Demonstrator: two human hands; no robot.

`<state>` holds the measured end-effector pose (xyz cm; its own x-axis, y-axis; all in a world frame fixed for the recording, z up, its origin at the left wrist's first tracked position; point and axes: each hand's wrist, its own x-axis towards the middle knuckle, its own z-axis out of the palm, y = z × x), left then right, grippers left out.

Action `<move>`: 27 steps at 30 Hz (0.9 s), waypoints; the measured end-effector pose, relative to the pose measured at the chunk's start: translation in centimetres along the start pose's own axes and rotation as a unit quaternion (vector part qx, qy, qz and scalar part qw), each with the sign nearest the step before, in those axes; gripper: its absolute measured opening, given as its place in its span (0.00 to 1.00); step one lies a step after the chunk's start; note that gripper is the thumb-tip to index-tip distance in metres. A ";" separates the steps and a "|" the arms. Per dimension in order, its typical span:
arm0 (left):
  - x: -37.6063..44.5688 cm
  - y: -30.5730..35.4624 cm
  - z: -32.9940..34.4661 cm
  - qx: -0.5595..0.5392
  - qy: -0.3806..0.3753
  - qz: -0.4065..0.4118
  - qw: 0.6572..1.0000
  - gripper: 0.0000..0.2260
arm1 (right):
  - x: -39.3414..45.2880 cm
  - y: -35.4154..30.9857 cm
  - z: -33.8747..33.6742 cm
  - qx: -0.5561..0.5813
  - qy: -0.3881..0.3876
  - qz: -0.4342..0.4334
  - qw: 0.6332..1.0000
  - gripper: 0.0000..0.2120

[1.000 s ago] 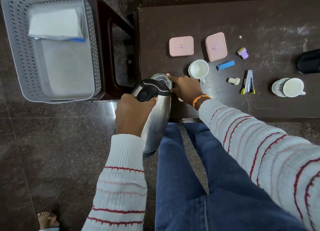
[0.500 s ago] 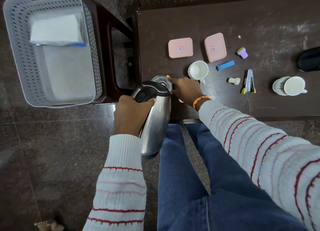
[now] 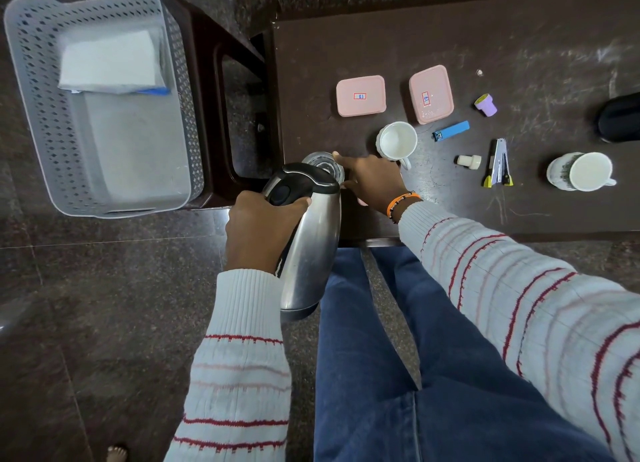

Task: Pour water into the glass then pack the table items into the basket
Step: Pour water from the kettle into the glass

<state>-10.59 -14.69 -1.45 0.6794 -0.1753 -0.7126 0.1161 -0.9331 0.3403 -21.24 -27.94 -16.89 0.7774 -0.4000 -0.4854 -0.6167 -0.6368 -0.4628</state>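
Note:
My left hand [image 3: 258,231] grips the black handle of a steel kettle [image 3: 311,247], which is tilted with its spout over a clear glass [image 3: 320,162] at the near left corner of the dark table [image 3: 519,39]. My right hand [image 3: 372,181] holds the glass from the right side, fingers curled round it. The kettle's lid hides much of the glass. A grey perforated basket [image 3: 38,122] sits on a stool to the left, with a white folded cloth [image 3: 107,63] inside it.
On the table lie two pink lidded boxes [image 3: 360,96] [image 3: 431,94], a white cup [image 3: 396,141], a blue nail clipper [image 3: 452,130], a purple cap [image 3: 485,105], a small cream stopper [image 3: 467,161], a stapler [image 3: 498,163], a second mug [image 3: 578,171] and a black object [image 3: 620,117] at the right edge.
The view has shifted slightly; both hands, kettle and glass stay in about the same pose.

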 end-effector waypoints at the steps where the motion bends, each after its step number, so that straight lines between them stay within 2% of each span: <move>1: 0.0 0.0 0.0 -0.001 0.000 0.000 1.000 0.22 | 0.0 0.0 0.0 -0.002 -0.002 0.000 1.000 0.23; 10: 0.0 0.0 0.1 -0.013 -0.001 -0.007 1.000 0.26 | 0.0 0.1 0.0 -0.003 -0.001 -0.006 1.000 0.23; 27: -0.4 0.5 0.0 -0.002 -0.008 -0.007 1.000 0.26 | 0.0 0.1 -0.1 -0.006 -0.002 0.001 1.000 0.24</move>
<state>-10.77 -15.14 -1.00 0.6665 -0.1679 -0.7264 0.1280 -0.9341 0.3333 -21.33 -28.03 -16.86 0.7762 -0.3985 -0.4885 -0.6160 -0.6442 -0.4533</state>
